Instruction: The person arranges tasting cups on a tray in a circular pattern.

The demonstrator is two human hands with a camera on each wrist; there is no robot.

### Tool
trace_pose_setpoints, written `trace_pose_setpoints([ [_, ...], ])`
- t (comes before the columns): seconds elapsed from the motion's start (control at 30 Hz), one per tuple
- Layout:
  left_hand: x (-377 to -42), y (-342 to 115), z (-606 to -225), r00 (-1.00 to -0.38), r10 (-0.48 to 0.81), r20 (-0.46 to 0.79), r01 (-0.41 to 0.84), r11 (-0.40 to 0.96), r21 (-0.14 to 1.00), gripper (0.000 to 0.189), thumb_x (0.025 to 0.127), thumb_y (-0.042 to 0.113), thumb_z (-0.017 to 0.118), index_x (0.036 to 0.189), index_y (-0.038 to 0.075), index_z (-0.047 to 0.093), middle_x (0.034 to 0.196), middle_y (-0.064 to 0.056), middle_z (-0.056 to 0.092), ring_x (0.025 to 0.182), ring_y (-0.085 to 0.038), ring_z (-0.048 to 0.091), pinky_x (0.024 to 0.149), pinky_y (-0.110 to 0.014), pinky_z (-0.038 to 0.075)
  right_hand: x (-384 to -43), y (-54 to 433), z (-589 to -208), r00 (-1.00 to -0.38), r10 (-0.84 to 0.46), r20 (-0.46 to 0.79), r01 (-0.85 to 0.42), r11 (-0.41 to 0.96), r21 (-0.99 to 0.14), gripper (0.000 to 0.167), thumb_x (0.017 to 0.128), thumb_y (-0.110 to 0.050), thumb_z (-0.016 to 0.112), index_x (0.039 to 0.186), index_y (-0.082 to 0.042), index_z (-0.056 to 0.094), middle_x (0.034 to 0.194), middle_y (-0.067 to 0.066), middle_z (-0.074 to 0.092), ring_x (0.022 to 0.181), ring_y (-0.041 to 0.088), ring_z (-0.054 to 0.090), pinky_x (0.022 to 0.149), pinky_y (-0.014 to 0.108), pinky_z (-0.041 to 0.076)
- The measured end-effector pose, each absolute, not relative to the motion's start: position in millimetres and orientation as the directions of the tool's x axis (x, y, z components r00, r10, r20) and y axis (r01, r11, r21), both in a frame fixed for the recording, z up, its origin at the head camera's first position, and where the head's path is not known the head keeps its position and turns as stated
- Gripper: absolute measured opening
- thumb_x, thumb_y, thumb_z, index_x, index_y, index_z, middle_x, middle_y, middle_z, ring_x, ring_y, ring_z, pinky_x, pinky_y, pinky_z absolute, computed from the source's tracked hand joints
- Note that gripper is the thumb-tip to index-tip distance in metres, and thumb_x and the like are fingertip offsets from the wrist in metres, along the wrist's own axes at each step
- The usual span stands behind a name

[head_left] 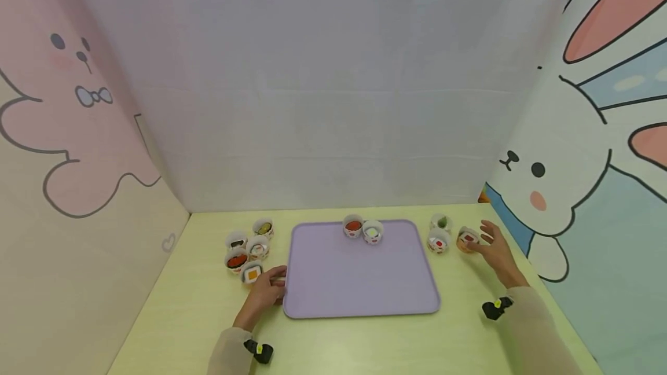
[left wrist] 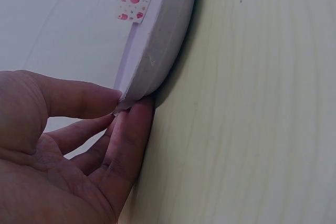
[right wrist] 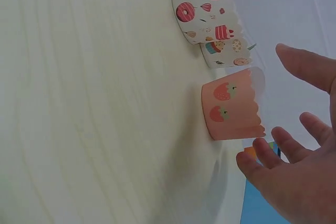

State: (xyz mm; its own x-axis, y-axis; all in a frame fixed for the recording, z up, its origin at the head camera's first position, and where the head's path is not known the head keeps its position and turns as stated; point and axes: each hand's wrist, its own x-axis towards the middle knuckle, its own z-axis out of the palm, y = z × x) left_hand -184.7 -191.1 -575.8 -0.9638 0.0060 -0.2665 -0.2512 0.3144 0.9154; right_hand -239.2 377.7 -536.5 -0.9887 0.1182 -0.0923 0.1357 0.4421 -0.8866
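Observation:
My left hand point(head_left: 268, 291) pinches the left edge of a lilac tray point(head_left: 359, 276), thumb on top and fingers beneath the rim, as the left wrist view shows. Two white paper cups with filling stand at the tray's back edge: one with something red point(head_left: 352, 226), one with white and green point(head_left: 372, 232). At the right, my right hand point(head_left: 497, 253) is spread beside a peach paper cup point(right wrist: 233, 103) with strawberry prints, fingers near its scalloped rim; contact is not seen. Two patterned white cups, one with a red dot point(head_left: 438, 242) and one with green point(head_left: 440, 222), stand left of it.
Left of the tray several paper cups stand close together, including one with an orange square point(head_left: 252, 273) and one with red filling point(head_left: 237, 260). A white cloth wall point(head_left: 333, 103) rises behind the table, with printed cartoon panels point(head_left: 552, 190) at both sides.

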Motion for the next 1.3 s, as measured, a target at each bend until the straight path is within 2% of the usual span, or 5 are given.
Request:
trace_pose_setpoints([
  [0.33, -186.0, -192.0, -577.0, -0.964, 0.010, -0.264, -0.247, 0.322, 0.914, 0.056, 0.084, -0.008, 0.059, 0.139, -0.002, 0.051, 0.128, -0.021, 0.057, 0.094, -0.021, 0.061, 0.061, -0.035, 0.056, -245.8, 373.7, -548.7, -0.983, 0.107, -0.152, 0.184, 0.449, -0.874, 0.091, 0.094, -0.019, 0.065, 0.158, -0.005, 0.001, 0.161, 0.028, 0.010, 0.145, 0.049, 0.018, 0.108, 0.060, 0.030],
  [0.5, -185.0, -191.1, -577.5, -0.963, 0.006, -0.268, -0.252, 0.318, 0.914, 0.056, 0.084, -0.008, 0.059, 0.139, -0.002, 0.051, 0.128, -0.020, 0.057, 0.093, -0.021, 0.062, 0.061, -0.036, 0.057, -250.1, 372.9, -552.7, -0.984, 0.111, -0.139, 0.176, 0.472, -0.864, 0.088, 0.093, -0.016, 0.065, 0.158, -0.005, 0.005, 0.160, 0.028, 0.015, 0.138, 0.044, 0.030, 0.093, 0.039, 0.041],
  [0.63, -185.0, -191.5, -577.0, -0.963, 0.001, -0.270, -0.256, 0.313, 0.915, 0.056, 0.083, -0.009, 0.059, 0.139, -0.002, 0.051, 0.128, -0.020, 0.057, 0.093, -0.021, 0.061, 0.061, -0.036, 0.057, -251.9, 371.6, -553.3, -0.985, 0.110, -0.130, 0.167, 0.476, -0.863, 0.087, 0.093, -0.014, 0.065, 0.157, -0.004, 0.007, 0.159, 0.030, 0.017, 0.132, 0.040, 0.036, 0.081, 0.022, 0.040],
  [0.77, -184.9, -191.6, -576.3, -0.964, -0.002, -0.267, -0.255, 0.311, 0.916, 0.057, 0.083, -0.009, 0.059, 0.139, -0.002, 0.051, 0.128, -0.020, 0.058, 0.094, -0.021, 0.061, 0.062, -0.037, 0.057, -252.7, 371.5, -555.0, -0.986, 0.108, -0.126, 0.163, 0.483, -0.861, 0.084, 0.094, -0.014, 0.063, 0.156, -0.001, 0.009, 0.156, 0.033, 0.020, 0.130, 0.040, 0.037, 0.076, 0.013, 0.037],
  [1.3, -185.2, -191.3, -580.2, -0.964, -0.005, -0.268, -0.255, 0.322, 0.912, 0.058, 0.082, -0.009, 0.060, 0.138, -0.001, 0.051, 0.128, -0.019, 0.059, 0.093, -0.019, 0.062, 0.061, -0.037, 0.056, -252.6, 374.0, -560.0, -0.976, 0.175, -0.129, 0.202, 0.513, -0.834, 0.076, 0.093, -0.016, 0.064, 0.152, 0.004, 0.022, 0.149, 0.034, 0.032, 0.123, 0.042, 0.041, 0.089, 0.038, 0.040],
])
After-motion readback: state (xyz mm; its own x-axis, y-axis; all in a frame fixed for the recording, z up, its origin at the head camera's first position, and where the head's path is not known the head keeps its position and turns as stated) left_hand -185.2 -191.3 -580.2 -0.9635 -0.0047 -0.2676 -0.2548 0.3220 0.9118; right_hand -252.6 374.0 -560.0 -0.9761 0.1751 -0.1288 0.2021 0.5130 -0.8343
